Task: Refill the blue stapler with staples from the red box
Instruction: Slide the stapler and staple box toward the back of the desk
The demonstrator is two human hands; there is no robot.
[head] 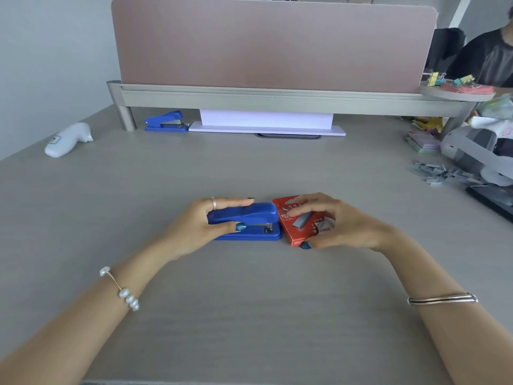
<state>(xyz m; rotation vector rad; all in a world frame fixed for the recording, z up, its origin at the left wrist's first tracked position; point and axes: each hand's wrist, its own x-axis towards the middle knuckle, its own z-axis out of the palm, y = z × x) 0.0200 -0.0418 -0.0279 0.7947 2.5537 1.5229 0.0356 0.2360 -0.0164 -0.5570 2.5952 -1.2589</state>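
The blue stapler (255, 218) lies closed on the grey desk (249, 301), near the middle, its nose pointing right. My left hand (194, 226) grips its rear half, thumb on the near side and fingers over the far side. Touching the stapler's nose on the right stands the red box (301, 220) of staples, closed as far as I can see. My right hand (341, 223) wraps around the box, thumb at its near lower corner and fingers across its top.
A second blue stapler (166, 122) sits at the back under the shelf, beside a white stand (266, 125). A white bottle-like object (69, 138) lies at the far left. Loose staple strips (441, 173) and clutter crowd the right edge. Another person (488, 56) sits beyond the pink divider (272, 45).
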